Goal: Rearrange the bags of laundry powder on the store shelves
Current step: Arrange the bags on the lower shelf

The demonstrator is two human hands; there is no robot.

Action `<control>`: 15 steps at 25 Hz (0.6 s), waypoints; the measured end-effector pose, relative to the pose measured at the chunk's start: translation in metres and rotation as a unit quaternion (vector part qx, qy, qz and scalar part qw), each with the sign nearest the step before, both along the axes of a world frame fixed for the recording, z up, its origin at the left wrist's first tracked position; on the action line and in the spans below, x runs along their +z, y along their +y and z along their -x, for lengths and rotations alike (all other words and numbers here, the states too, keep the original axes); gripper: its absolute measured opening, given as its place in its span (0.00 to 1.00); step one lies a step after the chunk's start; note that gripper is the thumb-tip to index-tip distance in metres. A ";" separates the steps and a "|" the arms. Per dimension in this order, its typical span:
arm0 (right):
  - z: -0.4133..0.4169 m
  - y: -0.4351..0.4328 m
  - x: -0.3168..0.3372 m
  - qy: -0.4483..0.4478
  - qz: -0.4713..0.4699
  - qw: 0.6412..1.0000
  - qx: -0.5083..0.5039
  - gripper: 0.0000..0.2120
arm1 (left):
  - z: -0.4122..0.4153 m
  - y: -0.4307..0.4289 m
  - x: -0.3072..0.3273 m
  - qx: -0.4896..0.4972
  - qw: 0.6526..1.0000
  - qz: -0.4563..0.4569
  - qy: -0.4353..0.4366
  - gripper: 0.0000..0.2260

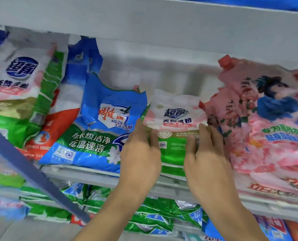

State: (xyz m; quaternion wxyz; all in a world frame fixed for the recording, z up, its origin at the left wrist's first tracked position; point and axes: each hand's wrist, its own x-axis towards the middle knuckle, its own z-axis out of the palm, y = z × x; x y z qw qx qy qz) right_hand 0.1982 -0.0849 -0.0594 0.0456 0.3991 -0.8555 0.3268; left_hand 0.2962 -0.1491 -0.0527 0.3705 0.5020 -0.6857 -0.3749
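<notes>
I had both hands on the small white, pink and green plastic bag of laundry powder. It stood upright at the front of the grey metal shelf, in the gap between the crumpled blue and green plastic powder bag and the soft pink pouch with the red cap. My left hand held its left edge, with the thumb laid across the front and the other fingers pressed close together along the side. My right hand mirrored that on the right edge. I could not tell how far the fingers reached behind the bag.

I judged the two-sided hold was there to keep the limp bag upright and label-out while it was squared in its slot. The blue bag slumped toward it and the pink pouch crowded it from the right, so it looked close against both neighbours.
</notes>
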 end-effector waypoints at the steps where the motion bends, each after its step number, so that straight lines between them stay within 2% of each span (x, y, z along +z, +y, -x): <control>1: 0.002 -0.001 -0.001 0.005 0.018 1.000 0.007 0.19 | 0.001 0.000 -0.001 0.006 1.000 0.013 -0.020 0.07; 4: 0.009 0.006 0.002 -0.042 0.036 0.998 0.035 0.20 | -0.002 -0.003 -0.006 -0.003 0.999 0.018 -0.029 0.09; 7: 0.010 0.021 0.007 -0.096 0.081 0.990 0.070 0.23 | -0.014 0.007 -0.006 -0.009 1.000 -0.003 0.016 0.11; 10: 0.004 0.033 0.008 -0.081 0.074 0.990 0.085 0.26 | -0.027 0.024 -0.007 -0.018 0.999 0.002 0.050 0.05; 15: -0.014 0.048 0.005 -0.030 -0.013 0.995 0.095 0.27 | -0.065 0.043 -0.010 0.009 1.000 -0.020 -0.001 0.15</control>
